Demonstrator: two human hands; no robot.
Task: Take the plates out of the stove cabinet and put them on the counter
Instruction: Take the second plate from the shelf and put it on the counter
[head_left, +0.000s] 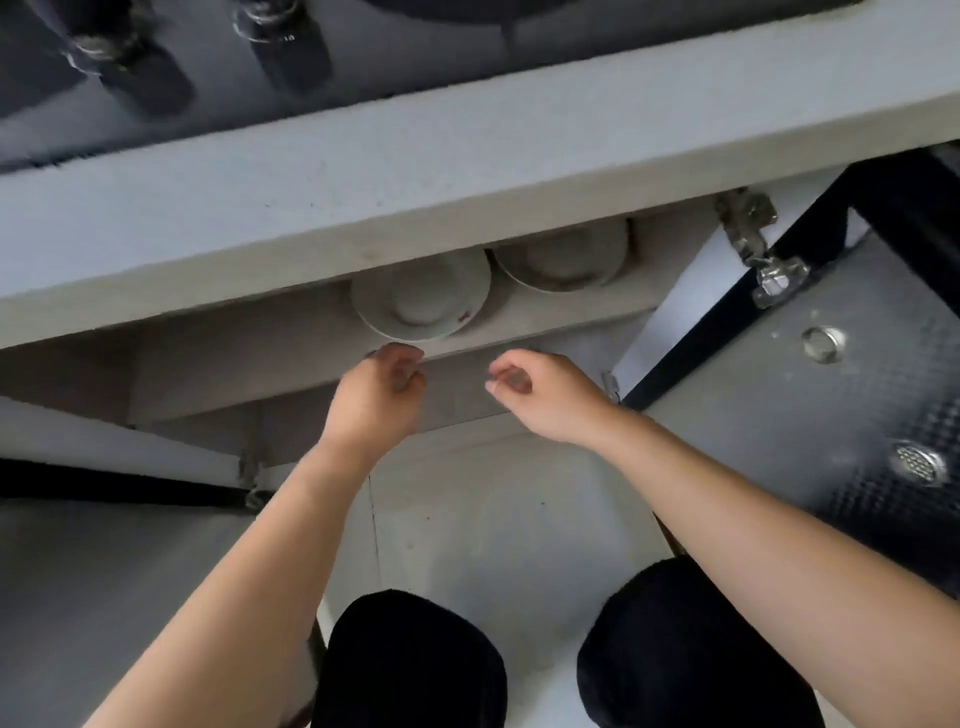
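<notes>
The left hand (382, 384) had its fingers loosely curled and empty, the tips just beneath the near rim of the round white ceramic plate with a small red mark (422, 301); the right hand (540, 395) hung apart, also curled on nothing. That plate overhung the pale shelf edge (519, 340) inside the open cabinet, and a second white plate (563, 260) sat behind it, right of it. A one-handed pinch on the rim could let the plate tip off; lifting might knock it against the grey counter slab (415, 171). The red mark was too blurred to read.

Plates (422, 301) half hidden under counter (363, 171)
</notes>
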